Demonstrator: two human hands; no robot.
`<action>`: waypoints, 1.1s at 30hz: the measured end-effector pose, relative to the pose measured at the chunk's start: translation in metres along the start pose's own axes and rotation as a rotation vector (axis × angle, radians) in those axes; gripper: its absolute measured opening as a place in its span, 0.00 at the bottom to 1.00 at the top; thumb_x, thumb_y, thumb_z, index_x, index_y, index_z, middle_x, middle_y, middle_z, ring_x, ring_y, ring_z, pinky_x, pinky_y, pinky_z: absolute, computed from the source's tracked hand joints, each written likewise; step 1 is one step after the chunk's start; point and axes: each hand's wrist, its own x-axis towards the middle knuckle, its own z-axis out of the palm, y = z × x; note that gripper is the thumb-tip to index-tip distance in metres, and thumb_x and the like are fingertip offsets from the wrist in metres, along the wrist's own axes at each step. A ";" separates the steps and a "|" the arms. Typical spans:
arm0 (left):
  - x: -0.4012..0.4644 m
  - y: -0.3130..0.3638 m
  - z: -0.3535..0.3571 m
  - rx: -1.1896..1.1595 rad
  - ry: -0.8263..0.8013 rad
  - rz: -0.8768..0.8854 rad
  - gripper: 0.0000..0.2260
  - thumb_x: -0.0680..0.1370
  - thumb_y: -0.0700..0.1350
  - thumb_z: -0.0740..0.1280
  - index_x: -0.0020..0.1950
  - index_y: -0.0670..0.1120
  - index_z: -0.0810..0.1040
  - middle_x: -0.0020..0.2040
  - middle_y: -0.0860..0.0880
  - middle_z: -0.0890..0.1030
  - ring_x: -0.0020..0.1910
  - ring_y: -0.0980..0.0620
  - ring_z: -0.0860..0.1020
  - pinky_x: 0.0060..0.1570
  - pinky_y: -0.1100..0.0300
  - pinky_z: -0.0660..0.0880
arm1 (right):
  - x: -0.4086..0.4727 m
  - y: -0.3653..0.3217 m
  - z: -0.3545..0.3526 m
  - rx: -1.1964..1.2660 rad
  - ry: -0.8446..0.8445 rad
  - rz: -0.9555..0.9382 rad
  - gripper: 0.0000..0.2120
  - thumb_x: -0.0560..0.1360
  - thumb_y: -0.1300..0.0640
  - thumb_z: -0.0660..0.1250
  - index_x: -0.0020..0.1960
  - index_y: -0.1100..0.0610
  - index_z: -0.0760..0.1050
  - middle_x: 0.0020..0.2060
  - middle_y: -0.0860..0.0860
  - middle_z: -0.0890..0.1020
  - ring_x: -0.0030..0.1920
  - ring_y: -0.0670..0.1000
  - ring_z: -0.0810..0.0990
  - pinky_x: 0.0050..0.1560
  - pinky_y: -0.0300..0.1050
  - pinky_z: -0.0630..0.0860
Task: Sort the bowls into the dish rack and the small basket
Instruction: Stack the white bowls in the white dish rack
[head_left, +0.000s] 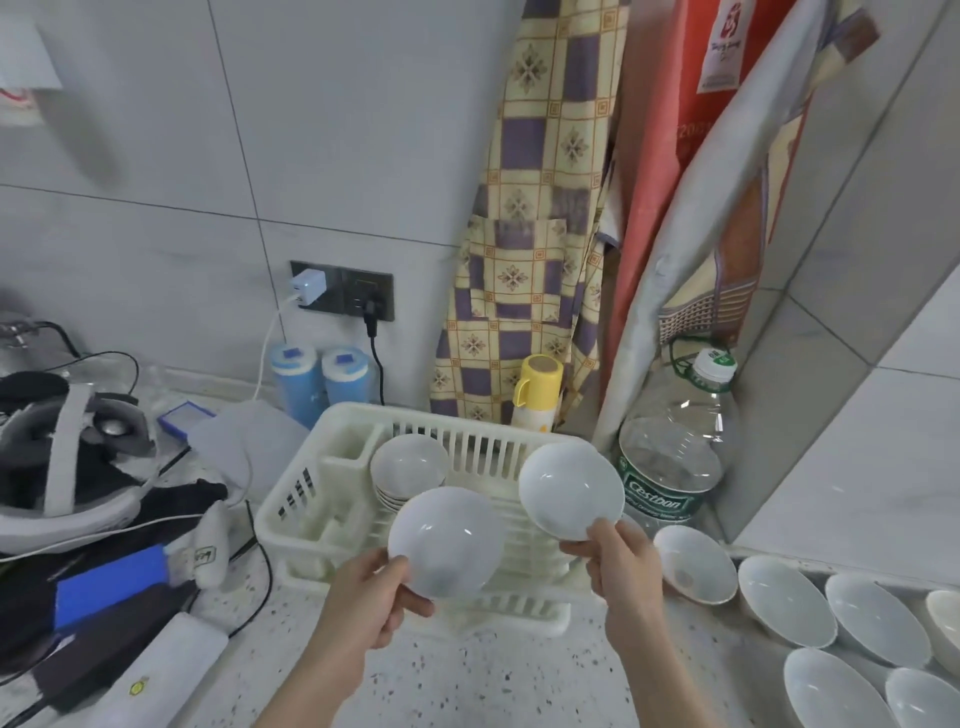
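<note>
So both hands were busy: the left hand (371, 597) pinched a white bowl (447, 540) by its near rim, and the right hand (618, 564) did the same with a second bowl (571, 491), both held tilted above the cream dish rack (301, 493) at the back of the bench (493, 670). A stack of smaller bowls (408, 470) already leaned in the rack's back part, and more loose bowls (787, 600) waited along the bench's right edge. Couldn't spot the small basket anywhere. Honestly, those thumb-and-finger rim grips looked sketchy; smooth glazed bowls could slip and chip on the rack, or the two could clink together going in, since they hung so close.
</note>
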 end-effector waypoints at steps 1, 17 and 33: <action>0.006 -0.001 -0.008 -0.017 0.018 0.003 0.10 0.76 0.36 0.61 0.54 0.43 0.78 0.35 0.35 0.84 0.19 0.55 0.63 0.19 0.66 0.57 | 0.007 0.002 0.011 -0.063 -0.015 0.009 0.05 0.74 0.61 0.62 0.43 0.61 0.76 0.30 0.58 0.85 0.22 0.45 0.63 0.23 0.36 0.62; 0.113 0.034 -0.027 -0.119 0.047 0.146 0.10 0.76 0.35 0.59 0.54 0.40 0.77 0.36 0.39 0.85 0.19 0.54 0.64 0.21 0.64 0.62 | 0.093 0.045 0.094 -0.245 -0.065 0.377 0.08 0.72 0.66 0.60 0.47 0.68 0.76 0.29 0.60 0.83 0.15 0.45 0.64 0.17 0.33 0.58; 0.138 0.020 -0.026 -0.136 0.089 0.139 0.09 0.76 0.36 0.60 0.52 0.43 0.78 0.35 0.38 0.85 0.19 0.53 0.65 0.23 0.62 0.65 | 0.113 0.063 0.098 -0.146 -0.248 0.544 0.04 0.80 0.62 0.62 0.54 0.57 0.71 0.43 0.61 0.85 0.23 0.45 0.70 0.17 0.33 0.54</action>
